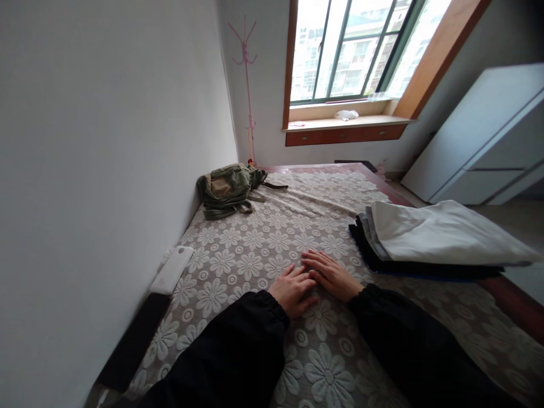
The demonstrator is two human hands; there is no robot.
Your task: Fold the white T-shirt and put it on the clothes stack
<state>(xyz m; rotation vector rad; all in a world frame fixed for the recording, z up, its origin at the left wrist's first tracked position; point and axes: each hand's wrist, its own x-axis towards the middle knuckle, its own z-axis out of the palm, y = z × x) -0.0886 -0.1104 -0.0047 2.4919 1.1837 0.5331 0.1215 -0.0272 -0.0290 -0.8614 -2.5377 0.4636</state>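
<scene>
My left hand (293, 290) lies palm down on the flower-patterned tablecloth (238, 263), fingers stretched out and holding nothing. Just right of it, my right hand (331, 273) rests flat on the same cloth, fingers extended, its fingertips close to those of the left. Both wrists come out of dark, gathered sleeves. To the right of the hands lies a stack of folded clothes, with a white garment (442, 232) on top and grey and black fabric (369, 249) beneath.
A green backpack (229, 190) lies at the far left against the wall. Along the left edge are a white phone-shaped object (172, 271) and a long dark box-like object (135, 340). Beyond the table stand a pink coat rack (247, 85), a window and a white cabinet-like appliance (476, 136).
</scene>
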